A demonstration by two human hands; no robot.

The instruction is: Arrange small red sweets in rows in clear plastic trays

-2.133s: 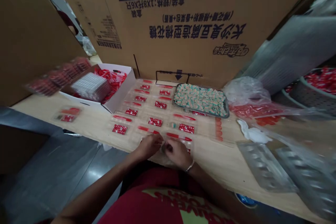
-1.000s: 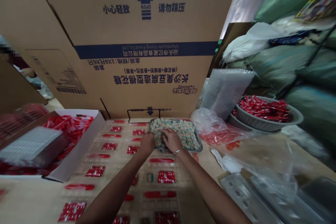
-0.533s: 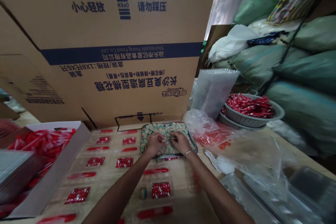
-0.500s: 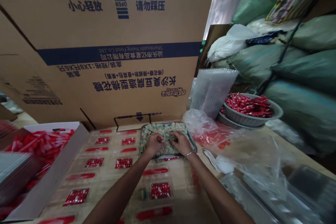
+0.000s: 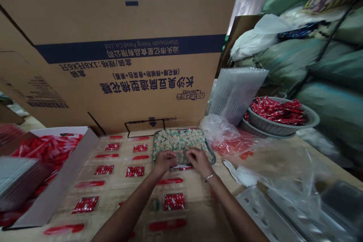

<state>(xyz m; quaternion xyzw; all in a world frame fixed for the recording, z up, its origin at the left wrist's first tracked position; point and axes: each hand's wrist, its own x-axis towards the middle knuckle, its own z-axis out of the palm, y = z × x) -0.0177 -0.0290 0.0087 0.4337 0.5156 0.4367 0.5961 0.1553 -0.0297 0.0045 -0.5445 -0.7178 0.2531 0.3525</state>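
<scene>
1. 2 hands apart now, small gap btwn them. ~0.5 s back they were bunched together mid-tray; now both have dropped to the near rim.
2. L hand (image 5: 166, 162): fingers curled at near rim of metal tray (image 5: 206, 140). Can't tell if pinching anything.
3. R hand (image 5: 199, 162), bangle (image 5: 209, 177) on wrist: fingertips on the near edge of the pile. Grip also can't tell, no item clearly visible in fingers.
4. Green-and-cream sweets (image 5: 181, 143) fill the tray, which sits at far end of table, against cardboard carton (image 5: 113, 49).
5. Near side: red sachets (image 5: 135, 171) and red strips (image 5: 167, 181) in rows in clear plastic sheet (image 5: 195, 206), just below hands.
6. L of rows: white box (image 5: 65, 193) w/ red packs. R: clear bag (image 5: 218, 129), stacked clear trays (image 5: 235, 96), grey basket (image 5: 312, 123) of red packets.
</scene>
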